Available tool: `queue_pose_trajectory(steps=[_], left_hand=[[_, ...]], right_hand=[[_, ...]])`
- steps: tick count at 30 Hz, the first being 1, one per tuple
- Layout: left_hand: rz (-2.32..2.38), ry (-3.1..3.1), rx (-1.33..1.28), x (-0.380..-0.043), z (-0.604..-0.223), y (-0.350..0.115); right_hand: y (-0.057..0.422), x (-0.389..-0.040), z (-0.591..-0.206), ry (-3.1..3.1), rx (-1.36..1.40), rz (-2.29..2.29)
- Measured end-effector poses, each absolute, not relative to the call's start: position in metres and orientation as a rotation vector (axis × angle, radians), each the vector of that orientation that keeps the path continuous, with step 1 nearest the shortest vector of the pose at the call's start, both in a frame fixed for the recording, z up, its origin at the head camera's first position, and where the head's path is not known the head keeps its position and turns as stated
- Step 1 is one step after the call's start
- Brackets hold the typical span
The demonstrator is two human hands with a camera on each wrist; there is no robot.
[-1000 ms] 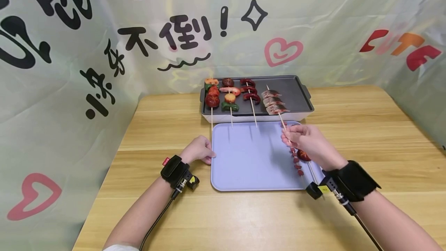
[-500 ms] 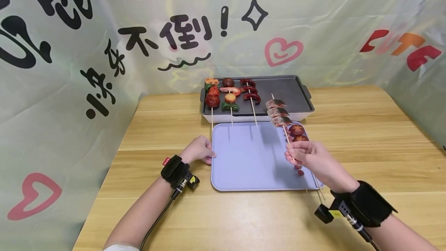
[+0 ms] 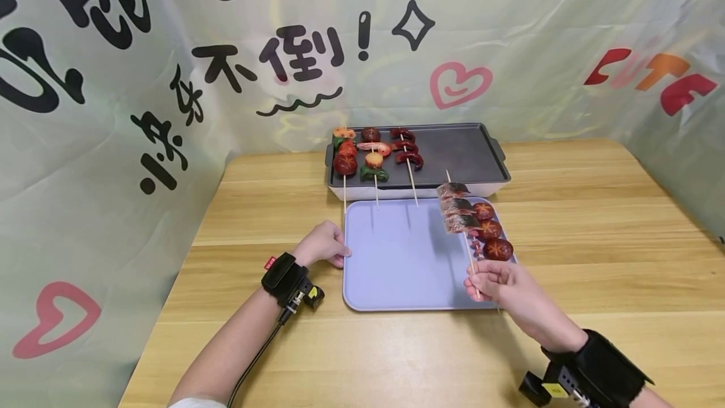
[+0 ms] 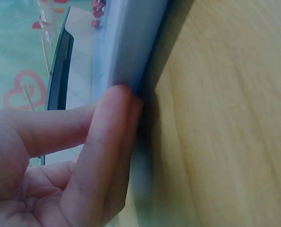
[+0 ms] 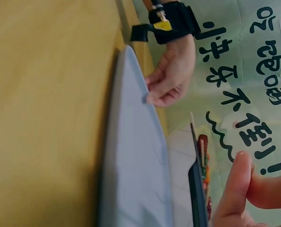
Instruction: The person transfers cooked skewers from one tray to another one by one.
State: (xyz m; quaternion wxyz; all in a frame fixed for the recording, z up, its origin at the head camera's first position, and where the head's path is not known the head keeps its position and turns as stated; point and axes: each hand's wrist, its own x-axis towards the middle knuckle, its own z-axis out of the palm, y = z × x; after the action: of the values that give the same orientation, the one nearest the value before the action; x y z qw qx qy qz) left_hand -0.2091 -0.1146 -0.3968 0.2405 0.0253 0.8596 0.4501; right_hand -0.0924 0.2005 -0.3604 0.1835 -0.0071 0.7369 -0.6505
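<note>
My left hand (image 3: 321, 244) pinches the left rim of a lilac tray (image 3: 402, 263); in the left wrist view its thumb and fingers meet on the tray edge (image 4: 131, 42). Above the tray's right side, my right hand (image 3: 506, 288) holds a fish skewer (image 3: 457, 206) by its stick, with three slices of fish toward the far end. Beneath and beside it, along the tray's right side, lie a mushroom skewer (image 3: 489, 230) and a skewer of small red pieces (image 3: 476, 248), partly hidden by the fish and the hand.
Behind the tray stands a dark grill pan (image 3: 453, 159) on a white base. On its left half lie a vegetable skewer (image 3: 345, 164), a shrimp skewer (image 3: 374, 159) and a sausage skewer (image 3: 405, 147), sticks toward the tray. A printed cloth (image 3: 527, 49) hangs behind the wooden table (image 3: 600, 219).
My right hand has lifted the fish skewer off the grill pan and drawn it back toward me, over the tray's right side. The left hand has stayed on the tray rim.
</note>
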Motion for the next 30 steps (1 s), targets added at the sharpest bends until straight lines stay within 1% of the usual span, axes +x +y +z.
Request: queue_pose_trajectory(steps=[10, 18, 30], left_hand=[[1.230, 2.357, 0.064, -0.209, -0.397, -0.114], [1.224, 2.355, 0.062, -0.209, -0.395, -0.114], [1.239, 2.346, 0.074, -0.208, -0.395, -0.114]], right_hand=[[0.201, -0.076, -0.376, 2.028, -0.030, -1.901], [0.202, -0.069, -0.389, 1.955, -0.114, -1.945], [0.194, -0.073, -0.395, 2.006, 0.060, -1.850]])
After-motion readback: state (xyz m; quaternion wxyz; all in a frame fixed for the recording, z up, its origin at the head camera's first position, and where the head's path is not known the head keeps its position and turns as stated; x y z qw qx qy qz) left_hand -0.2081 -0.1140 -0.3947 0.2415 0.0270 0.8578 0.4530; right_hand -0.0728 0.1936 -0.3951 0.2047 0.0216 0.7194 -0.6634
